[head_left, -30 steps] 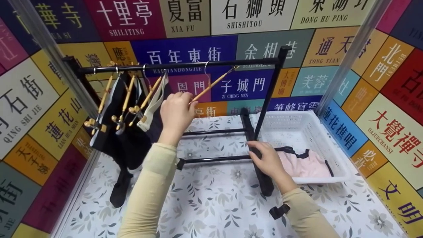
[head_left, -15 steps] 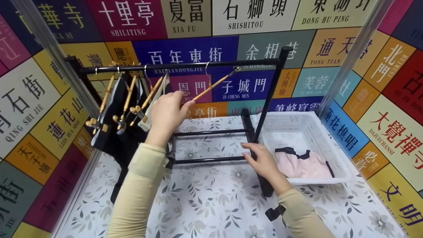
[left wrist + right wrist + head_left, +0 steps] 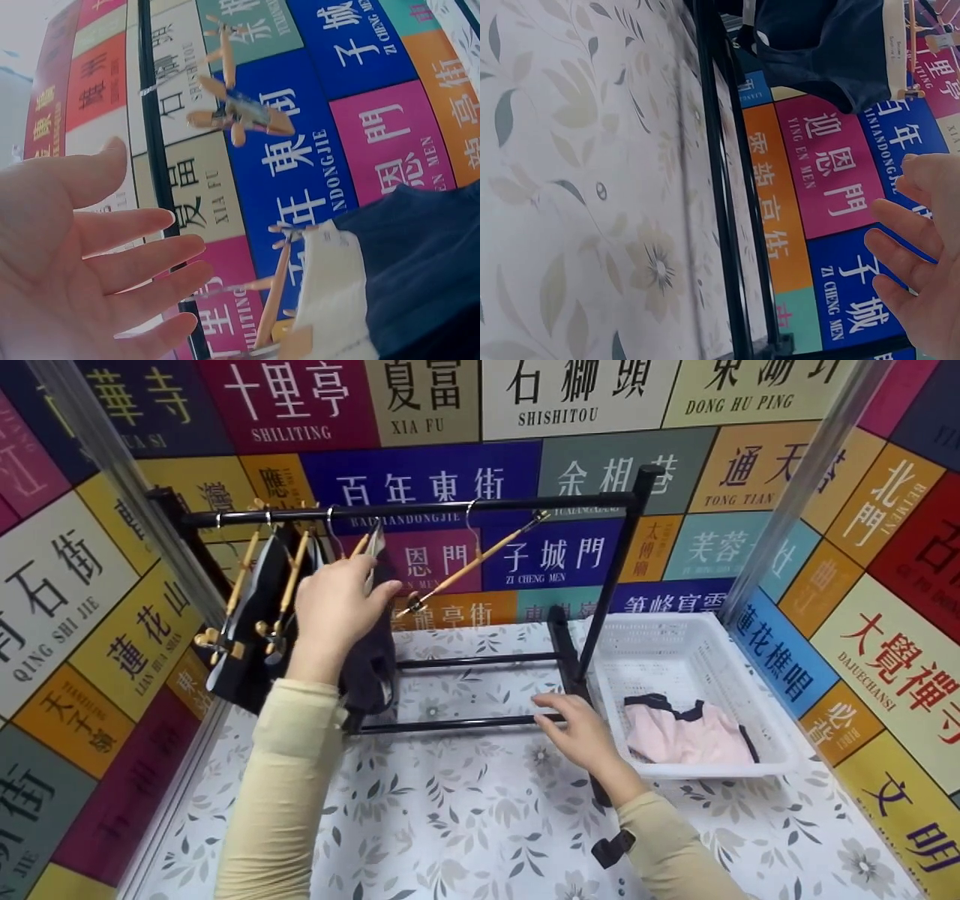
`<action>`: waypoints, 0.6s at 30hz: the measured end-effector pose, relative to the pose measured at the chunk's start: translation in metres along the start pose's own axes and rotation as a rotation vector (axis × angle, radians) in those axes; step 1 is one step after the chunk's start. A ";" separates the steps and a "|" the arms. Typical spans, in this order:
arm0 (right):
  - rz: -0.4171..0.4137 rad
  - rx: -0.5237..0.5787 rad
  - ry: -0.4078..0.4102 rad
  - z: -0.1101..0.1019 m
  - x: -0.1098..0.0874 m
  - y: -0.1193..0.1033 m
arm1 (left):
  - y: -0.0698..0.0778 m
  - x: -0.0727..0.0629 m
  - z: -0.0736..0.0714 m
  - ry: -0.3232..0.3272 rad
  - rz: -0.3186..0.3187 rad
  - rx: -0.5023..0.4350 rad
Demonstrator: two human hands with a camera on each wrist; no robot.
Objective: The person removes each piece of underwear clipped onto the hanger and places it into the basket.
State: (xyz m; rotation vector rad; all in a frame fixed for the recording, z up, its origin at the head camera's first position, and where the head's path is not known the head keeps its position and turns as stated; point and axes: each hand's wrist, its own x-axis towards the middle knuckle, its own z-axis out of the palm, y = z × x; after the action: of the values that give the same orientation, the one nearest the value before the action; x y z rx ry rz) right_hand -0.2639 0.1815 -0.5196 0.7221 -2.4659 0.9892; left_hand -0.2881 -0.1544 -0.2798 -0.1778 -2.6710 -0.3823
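Note:
My left hand is off the rail with its fingers spread and nothing in them, just left of a bare wooden clip hanger. That hanger hangs aslant from the black garment rack; its near clips show in the left wrist view. Behind the left hand hang dark briefs with a pale waistband, clipped to another hanger. My right hand, fingers loosely bent and holding nothing, hovers near the rack's right foot and lower bar. In the right wrist view its fingers appear apart from everything.
More dark garments hang on wooden clip hangers at the rack's left end. A white plastic basket stands right of the rack, holding a pink garment with dark trim. Lettered panels rise behind the floral-patterned tabletop.
My left hand has released the end of the bare hanger and moved left, in front of the hanging briefs. My right hand has drifted left and slightly down, away from the rack's right leg.

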 end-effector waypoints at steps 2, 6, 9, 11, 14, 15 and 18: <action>0.010 0.003 -0.012 0.003 -0.001 -0.002 | -0.004 0.001 -0.002 0.000 -0.013 0.004; -0.005 0.009 -0.011 0.009 -0.002 -0.003 | -0.011 0.003 -0.005 -0.008 -0.039 0.001; -0.025 0.011 0.003 0.015 -0.002 -0.003 | -0.017 0.003 -0.007 -0.025 -0.052 -0.014; -0.037 0.014 0.015 0.018 -0.004 -0.003 | -0.021 0.003 -0.008 -0.039 -0.062 -0.021; -0.045 0.020 0.022 0.024 -0.006 -0.004 | -0.027 0.003 -0.008 -0.054 -0.081 -0.025; -0.045 0.021 0.019 0.025 -0.007 -0.005 | -0.028 0.003 -0.008 -0.056 -0.090 -0.024; -0.040 0.017 0.002 0.031 -0.009 -0.005 | -0.034 0.003 -0.006 -0.068 -0.120 -0.035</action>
State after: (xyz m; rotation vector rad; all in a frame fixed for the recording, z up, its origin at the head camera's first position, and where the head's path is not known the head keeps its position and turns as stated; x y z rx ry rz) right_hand -0.2584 0.1592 -0.5424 0.7725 -2.4340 0.9969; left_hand -0.2940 -0.1882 -0.2813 -0.0421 -2.7513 -0.4686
